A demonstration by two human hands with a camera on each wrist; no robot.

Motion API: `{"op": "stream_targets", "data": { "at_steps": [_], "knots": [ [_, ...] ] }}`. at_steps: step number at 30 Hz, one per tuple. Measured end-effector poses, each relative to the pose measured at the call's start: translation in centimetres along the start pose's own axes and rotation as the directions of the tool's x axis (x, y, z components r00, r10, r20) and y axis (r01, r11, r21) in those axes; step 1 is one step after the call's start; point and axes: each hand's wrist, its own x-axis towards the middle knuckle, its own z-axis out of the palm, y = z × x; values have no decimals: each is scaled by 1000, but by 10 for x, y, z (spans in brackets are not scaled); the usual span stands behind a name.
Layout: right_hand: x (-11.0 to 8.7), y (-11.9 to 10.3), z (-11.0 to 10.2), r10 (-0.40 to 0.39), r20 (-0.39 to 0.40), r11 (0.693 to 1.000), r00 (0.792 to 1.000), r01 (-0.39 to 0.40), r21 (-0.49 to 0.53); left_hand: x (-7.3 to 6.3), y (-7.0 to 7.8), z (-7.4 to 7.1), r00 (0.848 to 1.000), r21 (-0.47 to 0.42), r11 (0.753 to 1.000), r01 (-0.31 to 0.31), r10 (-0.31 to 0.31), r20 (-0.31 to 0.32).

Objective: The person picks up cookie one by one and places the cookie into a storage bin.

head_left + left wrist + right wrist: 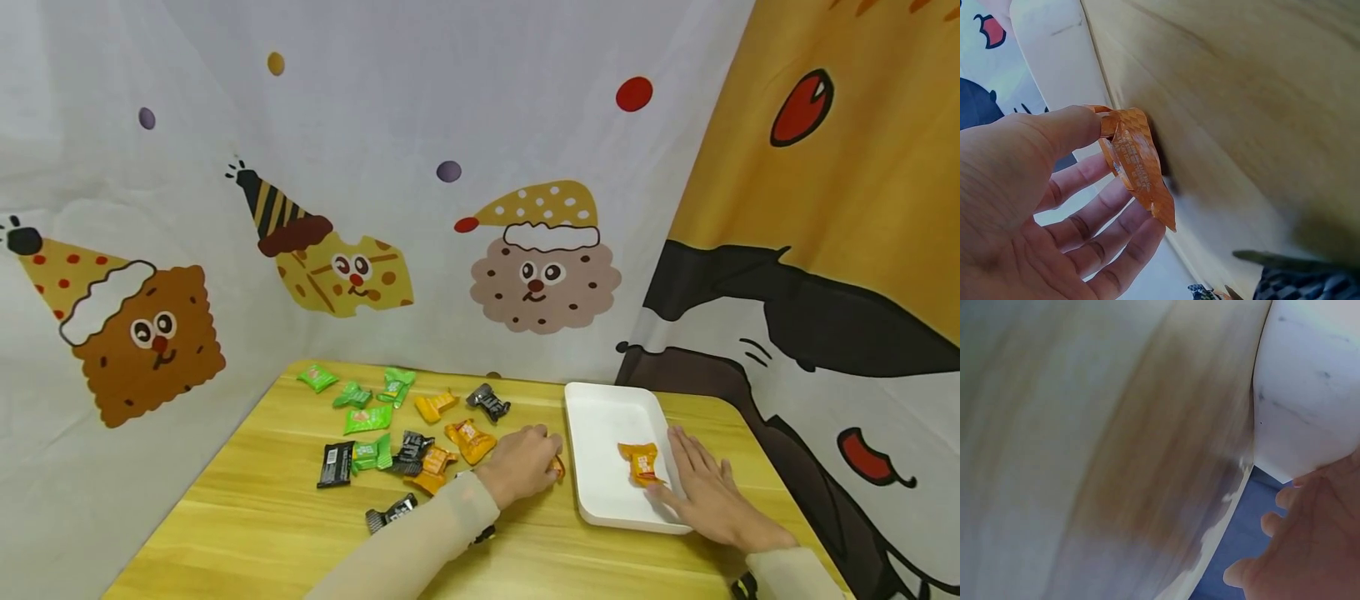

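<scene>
My left hand (525, 462) pinches an orange wrapped candy (1135, 159) between thumb and fingertips, just above the table, left of the white tray (606, 467). In the head view, only a sliver of that candy shows past the fingers. Another orange candy (641, 463) lies inside the tray. My right hand (708, 496) rests against the tray's right side, its fingers straight along the rim and the thumb over the edge. From the right wrist, part of this hand (1310, 531) is seen touching the tray's white outer wall (1310, 394).
Left of the tray, several wrapped candies lie on the wooden table (247, 517): green ones (367, 419), black ones (489, 403) and orange ones (471, 442). Some touch or overlap, and my left forearm partly covers a few. A cartoon-printed cloth (420, 100) hangs behind the table.
</scene>
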Motion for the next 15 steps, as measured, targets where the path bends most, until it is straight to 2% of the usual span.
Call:
{"op": "stream_targets", "data": {
  "at_steps": [9,15],
  "knots": [
    [2,3,2,14,11,1000,1000,-14,13,0,-1,-8,999,0,1000,-7,7,-34],
    [3,4,3,11,9,1000,1000,-11,12,1,-1,-10,999,-6,1000,1,-1,-32]
  ]
}}
